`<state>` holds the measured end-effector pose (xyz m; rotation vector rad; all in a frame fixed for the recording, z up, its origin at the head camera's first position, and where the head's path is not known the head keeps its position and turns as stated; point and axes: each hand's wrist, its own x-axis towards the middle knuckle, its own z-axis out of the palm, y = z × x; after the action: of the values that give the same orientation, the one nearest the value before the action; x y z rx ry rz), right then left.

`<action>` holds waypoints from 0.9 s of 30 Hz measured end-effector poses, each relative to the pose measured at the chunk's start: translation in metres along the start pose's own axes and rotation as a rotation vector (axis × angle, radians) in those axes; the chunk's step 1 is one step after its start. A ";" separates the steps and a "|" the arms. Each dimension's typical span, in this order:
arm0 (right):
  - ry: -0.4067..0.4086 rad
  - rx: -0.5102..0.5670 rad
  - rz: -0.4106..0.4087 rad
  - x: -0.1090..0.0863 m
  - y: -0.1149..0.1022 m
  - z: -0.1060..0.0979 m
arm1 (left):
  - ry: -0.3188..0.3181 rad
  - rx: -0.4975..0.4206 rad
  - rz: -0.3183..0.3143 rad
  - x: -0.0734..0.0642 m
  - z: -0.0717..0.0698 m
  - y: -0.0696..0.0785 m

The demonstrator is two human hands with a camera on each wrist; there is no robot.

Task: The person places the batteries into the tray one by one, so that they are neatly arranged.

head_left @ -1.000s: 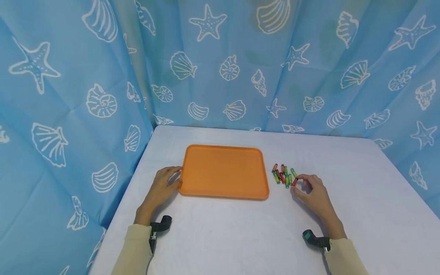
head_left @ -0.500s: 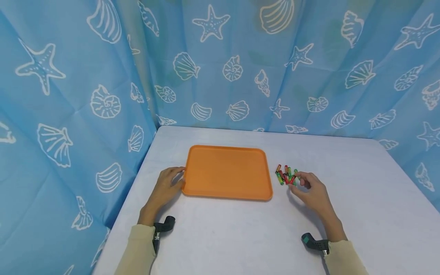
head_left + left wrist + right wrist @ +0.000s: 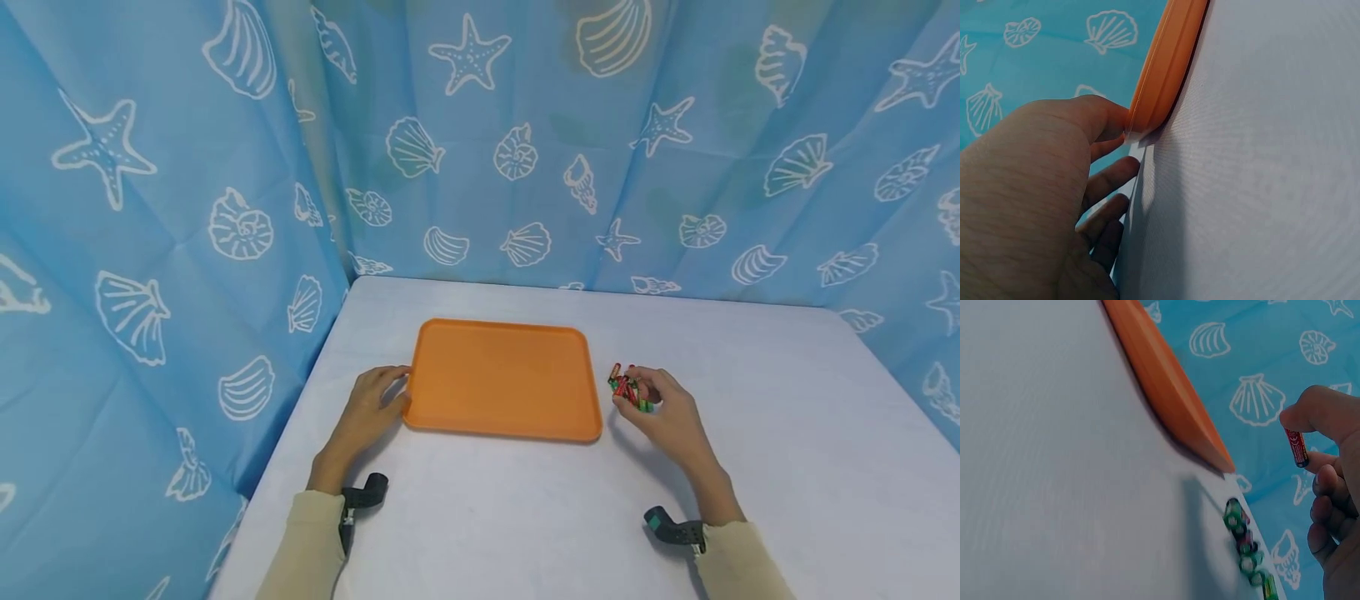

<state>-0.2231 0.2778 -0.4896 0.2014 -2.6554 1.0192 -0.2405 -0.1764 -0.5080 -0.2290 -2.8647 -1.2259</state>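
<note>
On the white table lies an orange tray [image 3: 504, 379]. My left hand [image 3: 366, 417] is at its left edge, thumb and forefinger touching the rim [image 3: 1154, 81], the other fingers loosely bent below. To the right of the tray, my right hand [image 3: 667, 419] pinches a small red battery [image 3: 1295, 448] between thumb and fingers. In the right wrist view the battery is held above the table, its lower end dark. Several red and green batteries [image 3: 1249, 553] lie in a loose cluster under and beyond this hand, which partly hides them in the head view.
White cloth [image 3: 480, 517] covers the table. A blue curtain with white shells and starfish [image 3: 480, 167] hangs behind the table and along its left side. Each wrist carries a black camera mount, the left [image 3: 366, 492] and the right [image 3: 672, 528].
My right hand, with the red battery, has moved left over the cluster toward the tray's right edge. The left hand stays at the tray; the whole head view has shifted slightly.
</note>
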 end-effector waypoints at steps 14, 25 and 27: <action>-0.008 0.057 -0.114 0.020 -0.027 0.019 | 0.018 0.029 0.007 0.000 0.002 -0.001; -0.057 0.063 -0.097 0.022 -0.038 0.026 | 0.019 0.008 0.020 -0.002 0.001 -0.001; -0.049 0.065 -0.099 0.023 -0.039 0.026 | 0.020 0.006 0.025 -0.002 0.001 -0.002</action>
<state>-0.2415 0.2308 -0.4760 0.3724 -2.6282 1.0823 -0.2388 -0.1769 -0.5103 -0.2503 -2.8391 -1.2078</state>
